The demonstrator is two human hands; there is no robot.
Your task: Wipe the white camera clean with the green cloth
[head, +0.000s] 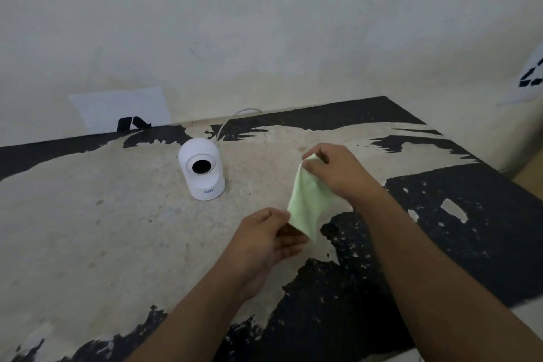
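- Holding a pale green, soft cloth (308,203) stretched between them, both hands hover just above the worn tabletop (88,229), a cream surface with large black patches where the coating has flaked.
- The right hand (335,173) pinches the far top corner of the cloth, its fingers (313,156) closed on the fabric.
- The left hand (264,241) grips the near bottom edge of the same cloth, thumb on top and fingers (291,247) curled beneath it.
- The cloth hangs at a slant between the two hands, its far end higher, its near end lower and closer to the person.
- To the left of the hands and a little farther away stands a small white rounded security camera (202,169) with a round black lens facing toward the person and faint blue lettering on its base.
- The camera sits upright on the tabletop, well apart from the cloth and from both hands.
- A thin white cable (232,117) curves up from behind the camera toward the far edge of the tabletop.
- A white sheet of paper (120,109) with a black mark is fixed low on the pale wall (264,23) at far left.
- Another sheet with black marks (531,76) shows at the far right edge, partly cut off.
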